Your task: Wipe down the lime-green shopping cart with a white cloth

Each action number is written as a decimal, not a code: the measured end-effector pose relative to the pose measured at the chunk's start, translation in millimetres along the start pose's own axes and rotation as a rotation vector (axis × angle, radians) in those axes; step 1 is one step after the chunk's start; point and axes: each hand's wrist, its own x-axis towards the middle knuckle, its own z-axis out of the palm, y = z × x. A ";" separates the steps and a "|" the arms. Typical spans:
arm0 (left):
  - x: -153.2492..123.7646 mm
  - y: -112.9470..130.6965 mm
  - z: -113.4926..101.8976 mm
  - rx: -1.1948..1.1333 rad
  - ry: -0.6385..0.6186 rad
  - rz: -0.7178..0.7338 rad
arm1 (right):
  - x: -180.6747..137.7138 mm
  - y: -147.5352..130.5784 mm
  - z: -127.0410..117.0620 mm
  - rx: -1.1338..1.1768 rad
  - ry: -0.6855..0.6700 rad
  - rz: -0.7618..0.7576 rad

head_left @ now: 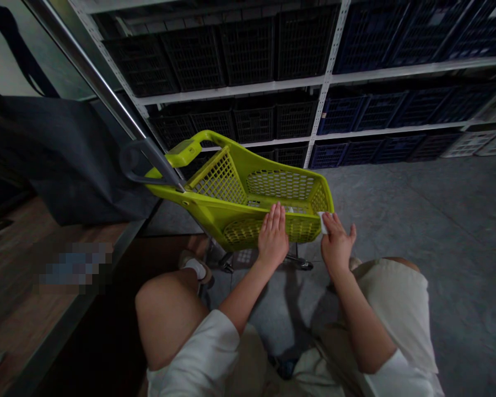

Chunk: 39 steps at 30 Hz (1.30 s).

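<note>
Bracing the green basket steady, the left hand lay flat, grip open, at 6 o'clock; the right hand pinched a white wipe against its 5 o'clock corner.

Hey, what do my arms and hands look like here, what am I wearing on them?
Short white sleeves end above the elbows. Below them everything is bare down to the left hand and right hand: no gloves, watch or rings visible.

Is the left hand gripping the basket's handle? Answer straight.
No, the left hand lies flat on the near wall of the green basket, away from its handle.
</note>
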 end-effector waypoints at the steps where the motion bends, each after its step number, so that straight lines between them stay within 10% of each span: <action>1: 0.2 0.4 1.2 0.001 0.004 -0.005 | 1.9 -15.7 5.1 0.023 -0.016 -0.016; 7: -0.2 -2.3 4.1 0.019 0.000 -0.022 | 8.6 -80.4 23.9 0.126 -0.188 -0.252; 18: -1.6 -3.4 -3.4 -0.019 0.006 -0.004 | 0.2 25.2 -10.8 -0.037 -0.038 -0.077; 27: -1.3 -2.1 1.7 -0.018 0.021 -0.007 | 14.4 -86.8 16.5 0.123 -0.235 -0.257; 39: -0.5 -1.7 -0.3 -0.002 0.019 -0.006 | 9.8 15.2 -13.3 0.003 -0.056 -0.045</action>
